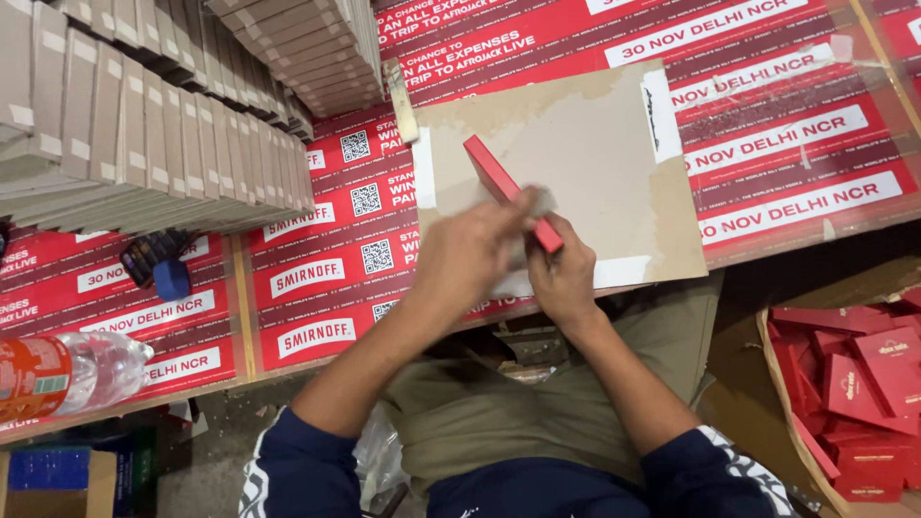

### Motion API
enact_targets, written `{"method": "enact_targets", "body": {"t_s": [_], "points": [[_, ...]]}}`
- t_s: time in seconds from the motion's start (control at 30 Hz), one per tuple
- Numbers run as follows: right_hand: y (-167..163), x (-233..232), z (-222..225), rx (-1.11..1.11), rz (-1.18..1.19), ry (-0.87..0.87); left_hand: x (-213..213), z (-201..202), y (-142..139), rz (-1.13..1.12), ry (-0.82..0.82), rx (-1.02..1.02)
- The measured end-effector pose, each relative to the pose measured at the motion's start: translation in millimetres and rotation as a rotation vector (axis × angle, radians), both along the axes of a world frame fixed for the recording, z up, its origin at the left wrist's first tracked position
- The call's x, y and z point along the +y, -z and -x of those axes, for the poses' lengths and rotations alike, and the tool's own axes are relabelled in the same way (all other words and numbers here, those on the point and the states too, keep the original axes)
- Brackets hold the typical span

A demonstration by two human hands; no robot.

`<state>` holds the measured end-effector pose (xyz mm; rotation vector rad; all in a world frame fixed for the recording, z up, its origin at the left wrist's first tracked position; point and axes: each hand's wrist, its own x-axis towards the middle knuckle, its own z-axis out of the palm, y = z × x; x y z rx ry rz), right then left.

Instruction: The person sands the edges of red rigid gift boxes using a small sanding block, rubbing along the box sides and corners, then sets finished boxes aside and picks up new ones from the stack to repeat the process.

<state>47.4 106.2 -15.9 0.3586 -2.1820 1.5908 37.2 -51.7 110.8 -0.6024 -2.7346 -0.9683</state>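
Observation:
A flat red box piece (499, 184) stands on edge over a brown cardboard sheet (595, 144) on the table. My right hand (564, 273) grips its near end. My left hand (470, 251) is blurred and presses a pale cloth or paper scrap (540, 202) against the red piece's side. Both hands sit close together at the sheet's near edge.
Rows of grey-brown flat boxes (153, 125) are stacked at the far left and top (307, 48). The table is covered in red printed sheets (317, 278). A plastic bottle (67, 372) lies at left, beside a small blue cap (172, 279). A carton of red pieces (854, 384) sits low right.

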Motion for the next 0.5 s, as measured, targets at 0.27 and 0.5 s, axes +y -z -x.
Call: {"method": "enact_targets", "body": {"t_s": [0.27,0.5], "points": [[-25,4,-3,0.042,-0.059,-0.089,-71,65,-1,0.351,-0.352,0.009],[-18,1,0,0.103,-0.056,-0.045,-29,28,8,0.35,-0.085,0.16]]}}
